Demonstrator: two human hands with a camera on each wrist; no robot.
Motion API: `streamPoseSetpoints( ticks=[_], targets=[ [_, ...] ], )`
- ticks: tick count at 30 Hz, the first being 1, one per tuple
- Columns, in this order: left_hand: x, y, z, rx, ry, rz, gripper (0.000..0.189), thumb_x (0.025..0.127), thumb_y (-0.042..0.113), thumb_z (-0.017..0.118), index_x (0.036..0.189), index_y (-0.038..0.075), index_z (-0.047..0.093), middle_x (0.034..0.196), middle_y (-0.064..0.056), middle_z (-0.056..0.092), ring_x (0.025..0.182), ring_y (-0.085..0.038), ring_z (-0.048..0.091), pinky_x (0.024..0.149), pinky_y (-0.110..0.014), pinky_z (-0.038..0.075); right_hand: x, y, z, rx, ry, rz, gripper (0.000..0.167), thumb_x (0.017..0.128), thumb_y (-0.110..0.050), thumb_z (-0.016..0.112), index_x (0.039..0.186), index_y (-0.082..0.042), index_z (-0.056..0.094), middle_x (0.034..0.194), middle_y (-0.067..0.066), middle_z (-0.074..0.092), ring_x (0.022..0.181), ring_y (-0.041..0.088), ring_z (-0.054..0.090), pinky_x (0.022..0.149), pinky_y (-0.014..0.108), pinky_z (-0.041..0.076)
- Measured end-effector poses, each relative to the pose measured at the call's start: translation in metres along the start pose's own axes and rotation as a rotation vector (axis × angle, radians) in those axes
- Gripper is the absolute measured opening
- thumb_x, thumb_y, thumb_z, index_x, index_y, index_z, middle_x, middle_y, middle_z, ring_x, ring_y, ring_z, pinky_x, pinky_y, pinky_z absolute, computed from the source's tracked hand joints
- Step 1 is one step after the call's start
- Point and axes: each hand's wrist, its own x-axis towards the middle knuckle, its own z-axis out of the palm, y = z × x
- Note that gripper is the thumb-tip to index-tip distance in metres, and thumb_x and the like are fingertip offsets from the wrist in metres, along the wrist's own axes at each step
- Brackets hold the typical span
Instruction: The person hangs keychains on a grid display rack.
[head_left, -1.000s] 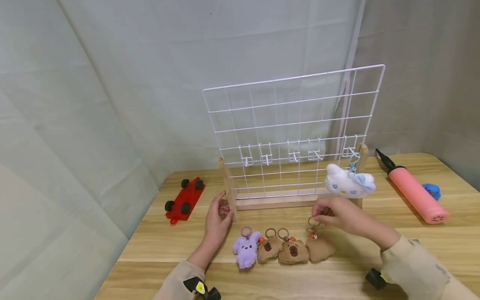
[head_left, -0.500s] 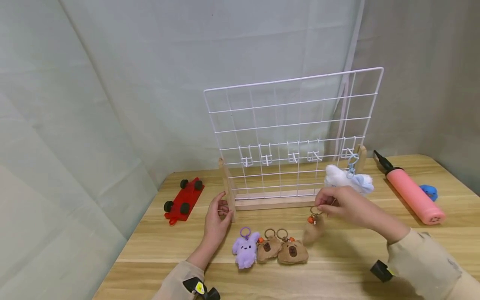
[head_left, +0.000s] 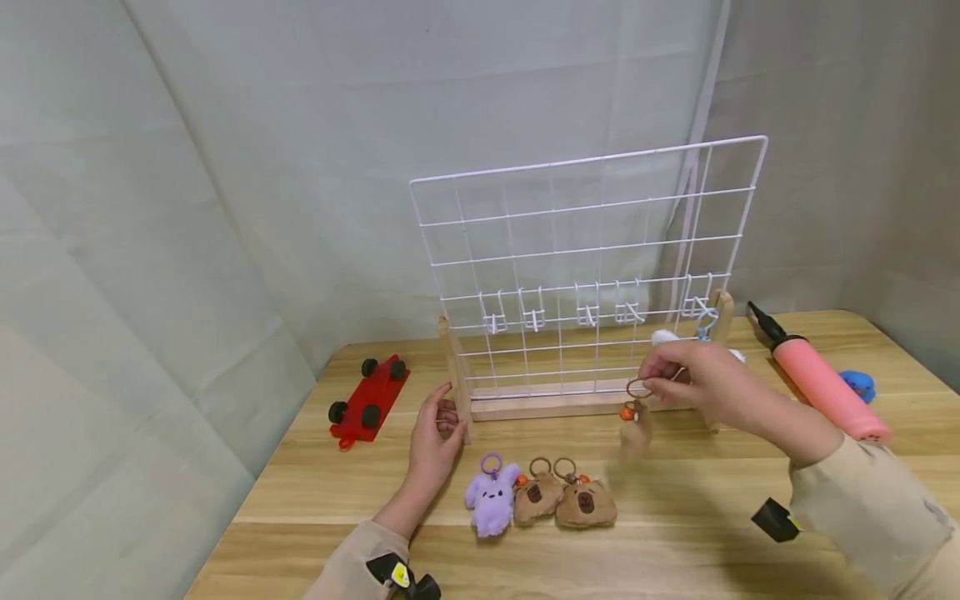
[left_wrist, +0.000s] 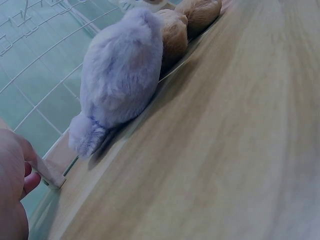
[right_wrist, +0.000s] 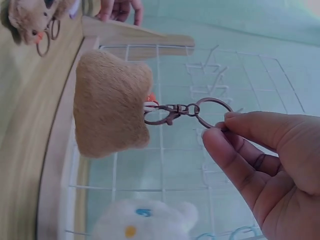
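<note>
My right hand (head_left: 712,387) pinches the metal ring of a brown plush keychain (right_wrist: 110,105) between thumb and fingertips. The plush hangs from it in front of the white wire grid rack (head_left: 555,250), blurred in the head view. At the rack's left end, my left hand (head_left: 435,433) grips the wooden leg (left_wrist: 47,172) of the stand. Lying on the table between the hands are a lilac bunny plush keychain (head_left: 492,504) and two brown capybara plush keychains, one in the middle (head_left: 537,497) and one at the right (head_left: 587,505). A white cat plush (right_wrist: 145,220) hangs on the rack's rightmost hook.
Several white hooks (head_left: 533,318) line the grid's lower part. A red toy car chassis with black wheels (head_left: 371,398) lies to the left. At the right are a pink hand pump (head_left: 825,383) and a small blue object (head_left: 859,385). Grey cloth (head_left: 300,167) hangs behind the table.
My right hand has lifted the brown plush keychain off the table, carrying it up and slightly right toward the rack. The left hand stays in place.
</note>
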Motion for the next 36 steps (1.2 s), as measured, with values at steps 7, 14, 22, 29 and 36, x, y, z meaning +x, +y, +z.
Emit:
streamPoseSetpoints(
  ticks=[7,14,22,29,36],
  targets=[
    [0.001,0.001,0.003,0.015,0.006,-0.041,0.061,0.079,-0.016,0.065,0.134,-0.003,0.045,0.106,-0.022,0.058,0.089,-0.035,0.06,0.075,-0.034,0.056,0.006,-0.004,-0.013,-0.029,0.068,0.002,0.009,0.084,-0.003,0.069,0.087,-0.01,0.066,0.08,-0.005,0.066,0.073,-0.002,0.058,0.064,0.021,0.055],
    [0.0,0.0,0.002,0.016,0.005,-0.03,0.06,0.079,-0.015,0.065,0.135,-0.002,0.045,0.107,-0.022,0.058,0.089,-0.034,0.06,0.074,-0.029,0.055,0.015,-0.007,-0.02,-0.061,0.125,0.035,0.007,0.086,-0.001,0.067,0.09,-0.008,0.066,0.082,-0.001,0.068,0.074,0.005,0.06,0.066,0.022,0.056],
    [-0.001,0.0,0.0,0.002,0.01,0.03,0.06,0.078,-0.014,0.067,0.134,-0.001,0.046,0.105,-0.02,0.058,0.086,-0.028,0.06,0.072,-0.019,0.053,0.027,-0.006,-0.021,-0.088,0.191,0.07,0.005,0.088,-0.003,0.065,0.092,-0.005,0.067,0.081,0.002,0.068,0.074,0.011,0.062,0.065,0.019,0.053],
    [-0.001,-0.001,0.0,0.008,0.019,0.04,0.06,0.078,-0.014,0.067,0.133,-0.002,0.047,0.104,-0.02,0.059,0.085,-0.025,0.06,0.071,-0.018,0.052,0.033,-0.003,-0.02,-0.103,0.233,0.117,0.005,0.089,-0.001,0.063,0.092,-0.002,0.066,0.083,0.009,0.069,0.075,0.019,0.065,0.065,0.028,0.055],
    [-0.001,0.001,0.0,0.002,0.009,0.002,0.06,0.079,-0.015,0.066,0.134,-0.002,0.046,0.107,-0.022,0.058,0.088,-0.032,0.06,0.073,-0.024,0.054,0.036,0.002,-0.016,-0.123,0.208,0.158,0.005,0.09,-0.001,0.062,0.093,-0.002,0.066,0.086,0.012,0.069,0.078,0.023,0.067,0.071,0.041,0.057]
  ],
)
